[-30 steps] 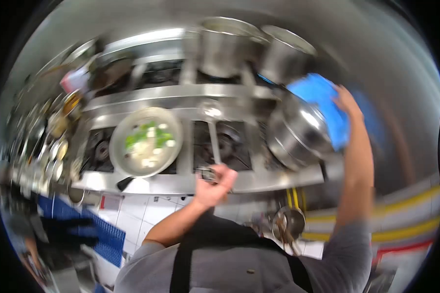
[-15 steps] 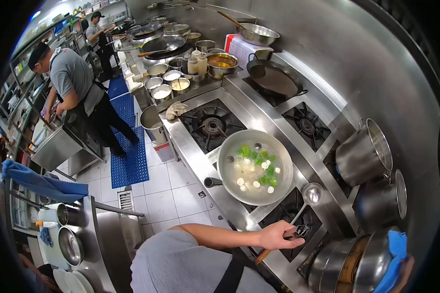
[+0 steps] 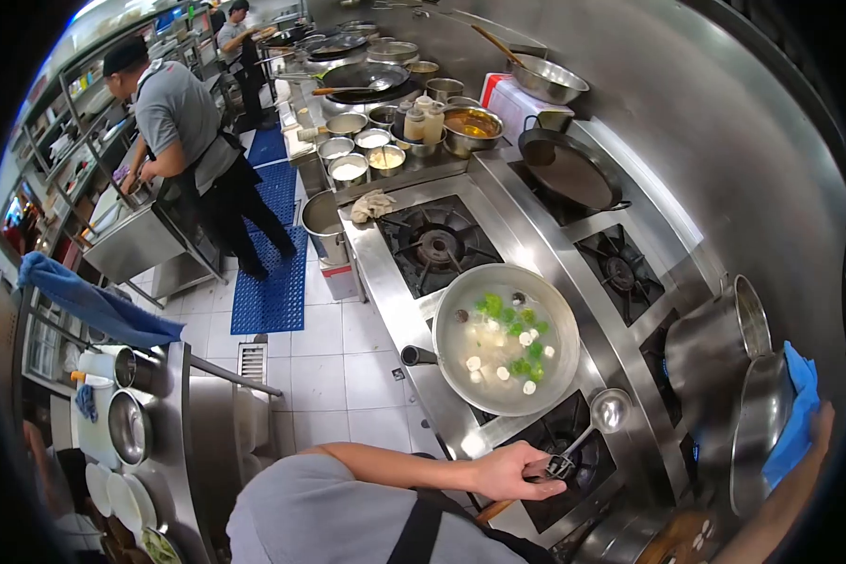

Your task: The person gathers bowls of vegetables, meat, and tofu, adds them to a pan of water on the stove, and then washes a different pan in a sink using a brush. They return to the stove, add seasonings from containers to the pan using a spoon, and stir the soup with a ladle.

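Note:
My left hand [image 3: 517, 473] is closed around a small dark metal tool [image 3: 560, 467] over the stove's front. Under that hand runs the handle of a steel ladle [image 3: 611, 411], whose wooden end shows near my sleeve. At the right, my right hand [image 3: 823, 425] grips a blue cloth [image 3: 797, 414] against the rim of a tilted steel pot [image 3: 758, 423]; its fingers are partly hidden. A wide pan [image 3: 451, 371] on the stove holds pale liquid with green vegetables and white slices.
A tall pot [image 3: 714, 343] stands behind the tilted one. Lower right is another steel vessel [image 3: 620, 538]. A dark wok [image 3: 570, 169] sits on the back burner, sauce containers [image 3: 472, 130] at the far end. A co-worker [image 3: 183, 122] stands at the left; another person is farther back.
The view has shifted. My right hand, blue cloth and steel pot have moved up and away, uncovering a vessel at lower right. My left hand has drawn back slightly along the ladle handle.

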Demonstrator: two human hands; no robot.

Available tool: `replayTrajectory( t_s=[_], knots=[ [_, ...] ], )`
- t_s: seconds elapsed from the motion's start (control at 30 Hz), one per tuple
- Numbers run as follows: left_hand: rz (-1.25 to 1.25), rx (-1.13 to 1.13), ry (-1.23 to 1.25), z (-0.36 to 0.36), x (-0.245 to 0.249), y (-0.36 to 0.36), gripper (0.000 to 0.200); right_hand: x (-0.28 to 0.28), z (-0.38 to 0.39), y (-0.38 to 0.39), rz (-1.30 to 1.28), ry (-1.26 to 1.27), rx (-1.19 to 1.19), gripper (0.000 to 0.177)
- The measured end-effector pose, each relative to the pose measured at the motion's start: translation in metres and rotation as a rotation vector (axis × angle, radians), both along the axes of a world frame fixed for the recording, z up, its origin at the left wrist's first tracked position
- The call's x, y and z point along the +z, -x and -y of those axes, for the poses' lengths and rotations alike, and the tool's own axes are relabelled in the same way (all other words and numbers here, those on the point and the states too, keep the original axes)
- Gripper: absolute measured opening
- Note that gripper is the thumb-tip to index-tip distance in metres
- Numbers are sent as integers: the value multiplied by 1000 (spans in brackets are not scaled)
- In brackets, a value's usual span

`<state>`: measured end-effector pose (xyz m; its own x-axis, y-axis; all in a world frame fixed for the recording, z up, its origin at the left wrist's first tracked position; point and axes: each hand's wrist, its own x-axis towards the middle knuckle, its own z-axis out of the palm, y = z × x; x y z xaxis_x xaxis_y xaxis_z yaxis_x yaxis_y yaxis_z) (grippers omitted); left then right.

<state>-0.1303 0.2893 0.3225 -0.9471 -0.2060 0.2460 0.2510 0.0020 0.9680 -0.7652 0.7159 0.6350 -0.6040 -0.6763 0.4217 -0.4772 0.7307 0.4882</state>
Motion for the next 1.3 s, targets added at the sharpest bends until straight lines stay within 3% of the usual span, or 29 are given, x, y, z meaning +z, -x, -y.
replayTrajectory(
  t_s=[0.17,0.4,0.57,0.67,0.73,0.83,0.93,0.97,1.03,1.1,1.17,1.23,1.3],
  knots=[
    [205,35,11,19,2,-18,42,-9,78,8,106,-34,-310,34],
    [214,139,-79,24,-3,-23,43,2,90,69,171,-63,-393,36],
    [224,175,-57,29,5,-27,48,18,63,121,-15,-33,-405,34],
    [116,253,-129,25,25,-28,54,28,69,168,-266,28,-302,32],
    [120,247,-7,19,11,-18,53,28,74,201,-539,162,-173,31],
    [-27,232,17,6,14,-8,48,81,162,36,-427,47,-45,32],
    [7,154,109,-6,17,-8,45,107,230,-173,-438,62,117,35],
    [-65,176,86,-15,8,-8,42,110,240,-230,-443,61,122,35],
    [-134,215,58,-25,-10,-12,39,109,250,-333,-357,176,364,45],
    [-149,255,90,-30,-40,-15,39,101,254,-444,-323,153,333,47],
    [-110,362,116,-36,-60,-21,44,77,241,-467,-286,136,295,49],
    [-44,436,127,-37,-80,-27,49,37,210,-443,-141,419,795,39],
    [-6,446,125,-39,-83,-35,52,38,190,-515,-35,309,717,38]
  ],
)
